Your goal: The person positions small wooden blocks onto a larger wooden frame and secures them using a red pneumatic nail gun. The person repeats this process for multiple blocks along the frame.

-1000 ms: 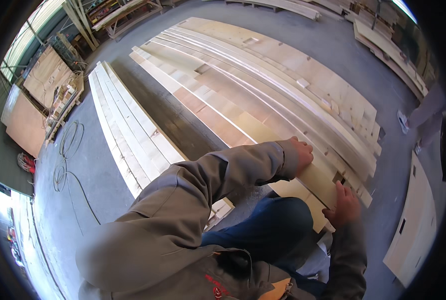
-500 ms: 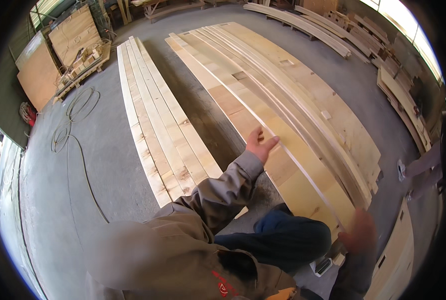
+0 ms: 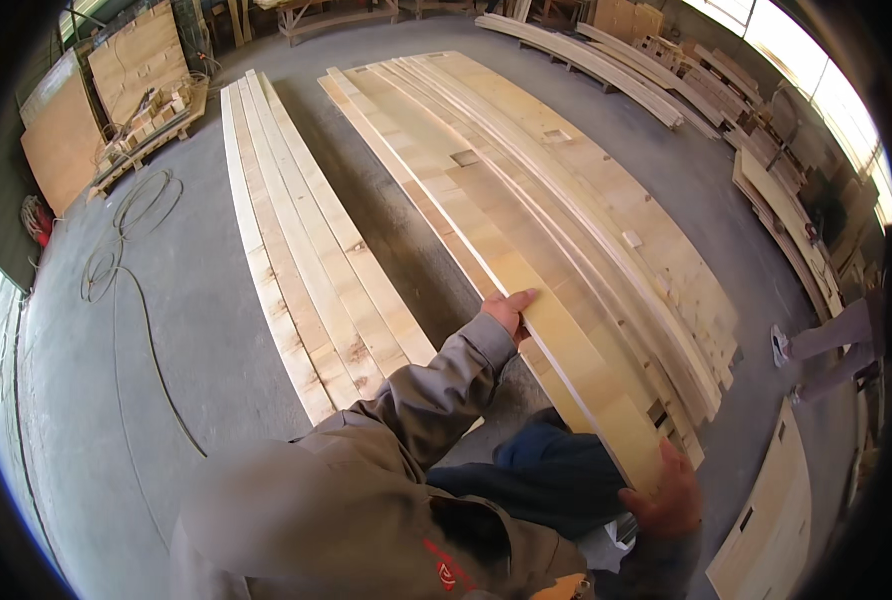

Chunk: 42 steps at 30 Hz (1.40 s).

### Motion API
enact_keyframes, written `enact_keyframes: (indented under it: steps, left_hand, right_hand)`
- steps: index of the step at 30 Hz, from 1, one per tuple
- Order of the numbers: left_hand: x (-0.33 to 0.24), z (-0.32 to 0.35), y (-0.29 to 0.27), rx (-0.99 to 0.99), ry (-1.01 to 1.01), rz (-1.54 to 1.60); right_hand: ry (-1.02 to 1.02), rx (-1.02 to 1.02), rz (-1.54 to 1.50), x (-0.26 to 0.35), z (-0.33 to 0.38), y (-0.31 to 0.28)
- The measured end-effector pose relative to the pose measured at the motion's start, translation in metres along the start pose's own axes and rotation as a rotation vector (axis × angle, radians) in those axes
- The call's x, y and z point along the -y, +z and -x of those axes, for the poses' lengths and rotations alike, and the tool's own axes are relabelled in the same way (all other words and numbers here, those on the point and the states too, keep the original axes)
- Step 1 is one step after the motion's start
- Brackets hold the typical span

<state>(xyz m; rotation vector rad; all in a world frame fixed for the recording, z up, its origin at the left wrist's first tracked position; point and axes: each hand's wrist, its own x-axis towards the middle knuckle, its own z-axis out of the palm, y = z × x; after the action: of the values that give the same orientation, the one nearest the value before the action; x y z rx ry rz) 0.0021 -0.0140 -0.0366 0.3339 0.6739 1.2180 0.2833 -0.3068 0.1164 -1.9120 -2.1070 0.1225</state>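
A long, narrow pale-wood plank [image 3: 578, 348] with a bright cut edge runs away from me on top of a spread of other boards. My left hand [image 3: 509, 308] is closed over its left edge, thumb on the upper face, other fingers tucked out of sight below. At the near end, my right hand [image 3: 668, 495] grips the plank's corner, its fingers bent over the end. Beneath lie a wide wooden panel [image 3: 656, 235] with rectangular cutouts and several thin strips [image 3: 556, 190].
Several planks [image 3: 316, 250] lie side by side on the left, beyond a dark gap. A cable [image 3: 146, 300] loops over the floor. Stacked lumber [image 3: 586, 65] stands far right; another person's leg [image 3: 831, 345] shows at right, near a cut panel [image 3: 771, 500].
The plank has shifted left over the board beneath, uncovering more strips and a dark cutout near its end. My left fingers have closed on its edge; my right hand has moved left with its end.
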Motion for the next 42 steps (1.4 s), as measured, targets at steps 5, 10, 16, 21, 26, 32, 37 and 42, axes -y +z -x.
enact_keyframes:
  steps: [5, 10, 16, 21, 26, 32, 37, 42]
  left_hand:
    - [0.003, -0.003, -0.021, -0.039, 0.014, -0.032]
    - [0.002, 0.006, -0.026, -0.032, 0.03, -0.024]
    - [-0.022, 0.027, -0.021, -0.015, 0.075, -0.073]
    - [-0.044, 0.042, -0.019, -0.006, 0.167, -0.107]
    - [-0.079, 0.057, -0.03, -0.077, 0.22, -0.113]
    - [-0.12, 0.058, -0.071, -0.053, 0.321, -0.058]
    - [-0.156, 0.053, -0.121, -0.076, 0.381, 0.006]
    - [-0.178, 0.05, -0.172, -0.133, 0.399, -0.014]
  right_hand:
    - [0.03, 0.109, -0.077, 0.015, 0.005, 0.012]
    - [0.022, 0.122, -0.053, 0.019, 0.017, 0.025]
    - [-0.02, 0.103, -0.128, 0.022, 0.026, 0.028]
    - [-0.054, 0.083, -0.071, 0.03, 0.024, 0.022]
    - [-0.145, 0.057, -0.075, 0.044, 0.004, 0.03]
    - [-0.185, 0.062, -0.061, 0.079, -0.016, 0.048]
    - [-0.197, 0.124, -0.091, 0.121, -0.039, 0.055]
    - [-0.166, 0.336, -0.075, 0.159, -0.06, 0.064]
